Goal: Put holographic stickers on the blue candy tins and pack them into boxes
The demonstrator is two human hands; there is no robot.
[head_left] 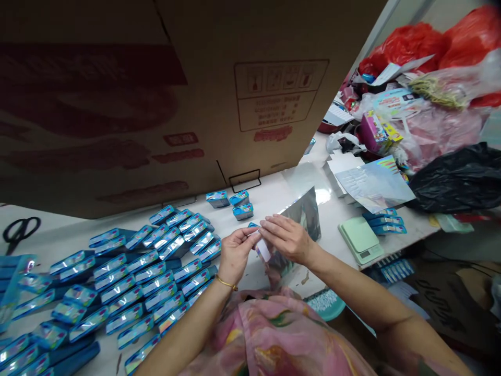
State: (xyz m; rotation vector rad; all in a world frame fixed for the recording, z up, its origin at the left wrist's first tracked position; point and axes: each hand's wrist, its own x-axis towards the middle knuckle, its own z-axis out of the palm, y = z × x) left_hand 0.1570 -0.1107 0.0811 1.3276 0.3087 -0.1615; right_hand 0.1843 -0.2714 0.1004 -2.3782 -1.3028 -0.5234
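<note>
Blue boxes [151, 271] stand close together over the left part of the table [284, 183], their rows running down to its near edge. Just above that edge, around its middle, we see the small box [263, 249], with a white side showing and much of the rest hidden by fingers. Our left hand [237, 253] has its grip drawn in, thumb and fingertips pinching the box; a gold bracelet [227, 283] circles that wrist. Our right hand [287, 237] reaches across with its fingers bent over the box; how tightly its grip closes, we cannot tell.

Beside the right hand lies a silver sheet [311, 211], partly raised. Further right, by the near edge, we find a pale green scale [358, 235], with a few more blue boxes behind it. A large cardboard box [211, 104] hides much of the far edge, and three loose boxes [217, 198] sit in front of it. Scissors [19, 230] lie toward the far left corner. Below the near edge, a teal bowl [338, 309] holds white bits.
</note>
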